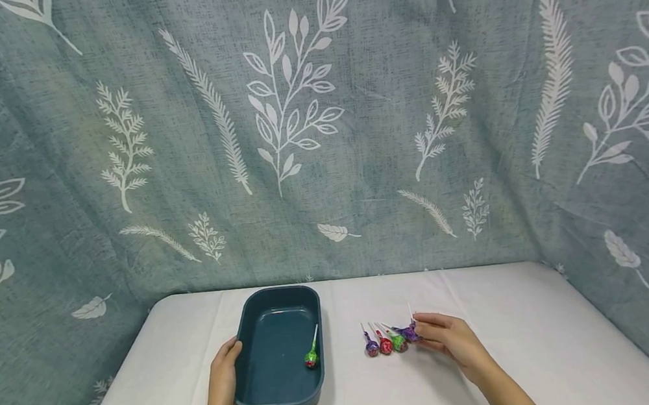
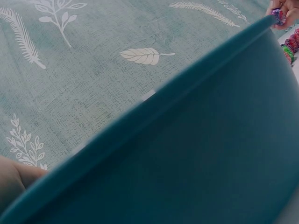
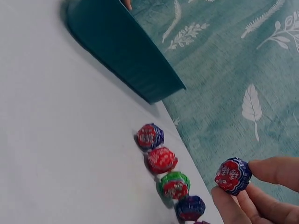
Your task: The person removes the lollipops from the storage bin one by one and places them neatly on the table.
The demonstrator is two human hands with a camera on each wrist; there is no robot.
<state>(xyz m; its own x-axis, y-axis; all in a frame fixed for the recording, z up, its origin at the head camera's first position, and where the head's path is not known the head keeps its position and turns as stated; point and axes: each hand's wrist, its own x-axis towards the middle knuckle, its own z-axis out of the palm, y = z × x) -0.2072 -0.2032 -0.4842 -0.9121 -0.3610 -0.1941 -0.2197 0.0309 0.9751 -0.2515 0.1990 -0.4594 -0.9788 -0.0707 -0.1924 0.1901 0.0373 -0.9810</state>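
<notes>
A dark teal rectangular tray [image 1: 273, 377] stands on the table, and my left hand [image 1: 221, 373] grips its left rim. Inside it, near the right wall, lies a green-wrapped lollipop [image 1: 311, 359]. My right hand [image 1: 444, 339] pinches a purple-blue and red wrapped lollipop [image 3: 233, 176] between thumb and fingers, its white stick pointing up in the head view. Close to that hand, a row of lollipops lies on the table: a purple one [image 1: 372, 348], a red one [image 1: 385, 345], a green one [image 1: 398, 342] and at least one more purple one [image 3: 190, 207], partly crowded by the hand.
A white cloth covers the table [image 1: 496, 401]. Behind and beside it hangs a grey-green curtain [image 1: 376, 126] with white leaf prints. The tray is left of the lollipop row, with a strip of white cloth between them.
</notes>
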